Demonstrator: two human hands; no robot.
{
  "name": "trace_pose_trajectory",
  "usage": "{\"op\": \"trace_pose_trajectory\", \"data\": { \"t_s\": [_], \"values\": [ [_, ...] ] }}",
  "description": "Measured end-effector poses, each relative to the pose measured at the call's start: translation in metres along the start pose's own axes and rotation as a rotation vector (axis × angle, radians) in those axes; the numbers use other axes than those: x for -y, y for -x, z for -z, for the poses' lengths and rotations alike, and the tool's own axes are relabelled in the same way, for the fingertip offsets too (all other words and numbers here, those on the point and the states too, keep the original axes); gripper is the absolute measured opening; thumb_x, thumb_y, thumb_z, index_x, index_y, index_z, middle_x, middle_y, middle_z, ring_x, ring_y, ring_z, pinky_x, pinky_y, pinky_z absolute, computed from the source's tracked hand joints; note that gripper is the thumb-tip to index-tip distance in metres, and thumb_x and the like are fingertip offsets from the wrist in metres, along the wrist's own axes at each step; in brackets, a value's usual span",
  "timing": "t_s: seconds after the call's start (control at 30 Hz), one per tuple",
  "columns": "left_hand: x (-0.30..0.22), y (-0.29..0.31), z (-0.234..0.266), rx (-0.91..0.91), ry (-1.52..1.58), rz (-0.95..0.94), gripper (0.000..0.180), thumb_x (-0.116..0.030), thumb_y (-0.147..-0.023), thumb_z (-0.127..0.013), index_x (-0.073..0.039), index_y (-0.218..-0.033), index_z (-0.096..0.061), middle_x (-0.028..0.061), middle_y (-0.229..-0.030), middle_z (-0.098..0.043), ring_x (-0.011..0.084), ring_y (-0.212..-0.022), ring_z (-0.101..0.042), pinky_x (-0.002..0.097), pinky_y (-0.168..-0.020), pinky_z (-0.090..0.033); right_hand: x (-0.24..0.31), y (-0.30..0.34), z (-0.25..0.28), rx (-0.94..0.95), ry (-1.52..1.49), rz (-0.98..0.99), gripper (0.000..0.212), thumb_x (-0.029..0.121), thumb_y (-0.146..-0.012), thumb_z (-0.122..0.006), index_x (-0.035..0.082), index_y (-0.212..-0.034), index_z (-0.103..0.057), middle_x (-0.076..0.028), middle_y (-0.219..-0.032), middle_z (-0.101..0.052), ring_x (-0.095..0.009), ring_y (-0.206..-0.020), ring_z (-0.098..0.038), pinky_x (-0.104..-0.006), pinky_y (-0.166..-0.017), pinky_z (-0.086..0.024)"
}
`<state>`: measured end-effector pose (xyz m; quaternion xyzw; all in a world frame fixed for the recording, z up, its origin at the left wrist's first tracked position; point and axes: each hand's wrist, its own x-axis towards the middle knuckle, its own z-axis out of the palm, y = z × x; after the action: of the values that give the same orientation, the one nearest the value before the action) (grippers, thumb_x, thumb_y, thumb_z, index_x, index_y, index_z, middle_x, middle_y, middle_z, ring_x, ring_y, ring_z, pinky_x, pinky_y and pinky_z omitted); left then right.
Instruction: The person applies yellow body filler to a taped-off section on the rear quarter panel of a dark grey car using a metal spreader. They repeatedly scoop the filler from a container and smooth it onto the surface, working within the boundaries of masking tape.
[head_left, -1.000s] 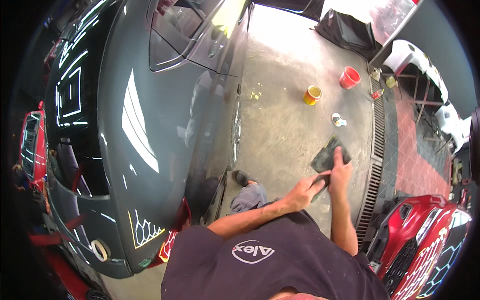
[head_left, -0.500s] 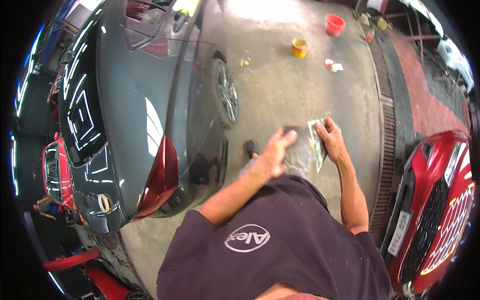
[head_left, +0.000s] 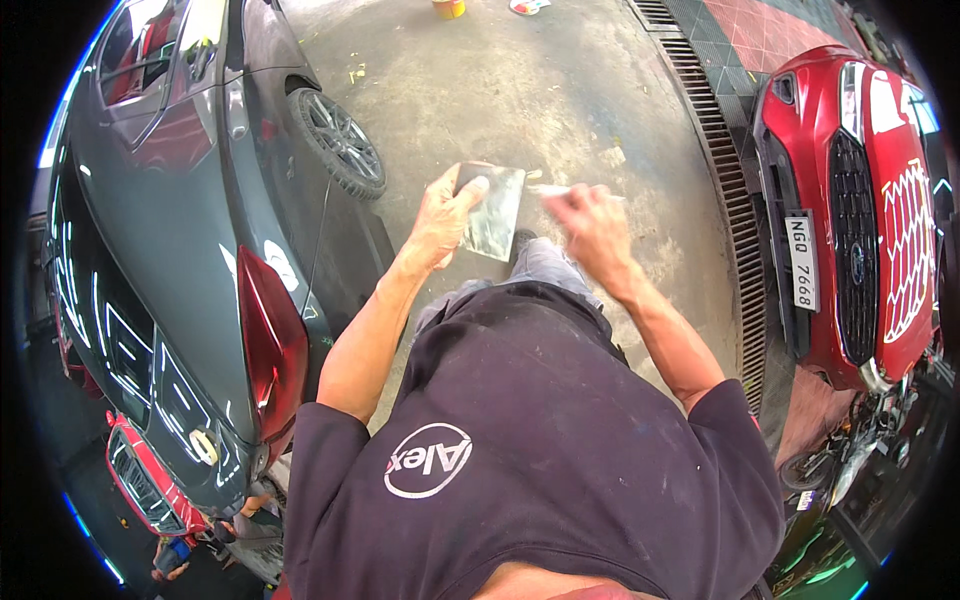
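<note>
My left hand (head_left: pixel 440 222) grips a flat, rectangular grey-green plate (head_left: pixel 497 215) by its left edge, thumb on the upper face. Pale smears streak the plate. Just right of it, my right hand (head_left: pixel 597 238) is closed and smeared by motion. A thin pale flat piece (head_left: pixel 550 189) sticks out of its fingers toward the plate, seen nearly edge-on, its exact kind unclear. A small gap shows between this piece and the plate. Both hands are in front of my body, above the concrete floor.
A dark grey car (head_left: pixel 190 200) stands close on my left, with a red tail light (head_left: pixel 270 345) and a tape roll (head_left: pixel 204 446) on it. At right are a drain grate (head_left: pixel 722 165) and a red car (head_left: pixel 815 190). A yellow can (head_left: pixel 449 9) stands ahead.
My hands have drawn apart: the pale piece in my right hand was close against the plate and now sits away from it. My view has turned, shifting the cars and floor things.
</note>
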<state>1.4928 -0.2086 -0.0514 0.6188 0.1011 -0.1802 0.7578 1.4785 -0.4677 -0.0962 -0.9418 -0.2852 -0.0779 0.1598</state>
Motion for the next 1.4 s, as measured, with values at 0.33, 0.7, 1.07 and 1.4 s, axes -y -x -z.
{"op": "trace_pose_trajectory", "data": {
  "t_s": [0.33, 0.7, 1.07, 1.4],
  "values": [
    [0.108, 0.149, 0.02, -0.052, 0.424, 0.045, 0.037, -0.011, -0.104, -0.053, -0.008, -0.141, -0.057, 0.0092, -0.119, -0.069, 0.0209, -0.104, -0.071, 0.0401, -0.09, -0.061, 0.034, 0.261, -0.009, 0.104, -0.031, -0.921, 0.031, 0.021, -0.1, -0.06, 0.009, -0.126, -0.069, -0.015, -0.115, -0.068, -0.038, -0.11, -0.063, -0.0456, -0.095, -0.05],
    [0.152, 0.289, -0.031, -0.182, 0.806, 0.159, 0.038, -0.015, -0.093, -0.056, -0.01, -0.13, -0.058, 0.0073, -0.111, -0.068, 0.0211, -0.096, -0.069, 0.043, -0.083, -0.061, 0.19, 0.299, 0.076, -0.907, -1.098, -0.988, 0.038, 0.019, -0.104, -0.064, -0.001, -0.136, -0.063, -0.007, -0.137, -0.065, -0.018, -0.12, -0.062, -0.0344, -0.105, -0.047],
    [0.158, 0.43, -0.182, 0.029, 0.853, 0.09, 0.032, -0.012, -0.103, -0.057, -0.009, -0.134, -0.052, 0.0067, -0.115, -0.063, 0.0153, -0.102, -0.063, 0.0343, -0.091, -0.056, 0.328, 0.345, 0.147, -1.087, -1.29, -0.485, 0.051, 0.024, -0.111, -0.05, 0.0, -0.155, -0.041, -0.012, -0.155, -0.047, -0.023, -0.139, -0.048, -0.0397, -0.118, -0.037],
    [0.214, 0.51, -0.226, -0.21, 0.422, -0.54, 0.045, -0.01, -0.107, -0.05, -0.01, -0.152, -0.047, -0.0001, -0.121, -0.06, 0.0062, -0.096, -0.054, 0.0222, -0.084, -0.047, 0.353, 0.593, 0.165, -0.313, -0.981, -0.918, 0.032, 0.019, -0.109, -0.056, 0.0, -0.132, -0.066, -0.009, -0.125, -0.067, -0.016, -0.11, -0.061, -0.0304, -0.096, -0.049]
  ]
}}
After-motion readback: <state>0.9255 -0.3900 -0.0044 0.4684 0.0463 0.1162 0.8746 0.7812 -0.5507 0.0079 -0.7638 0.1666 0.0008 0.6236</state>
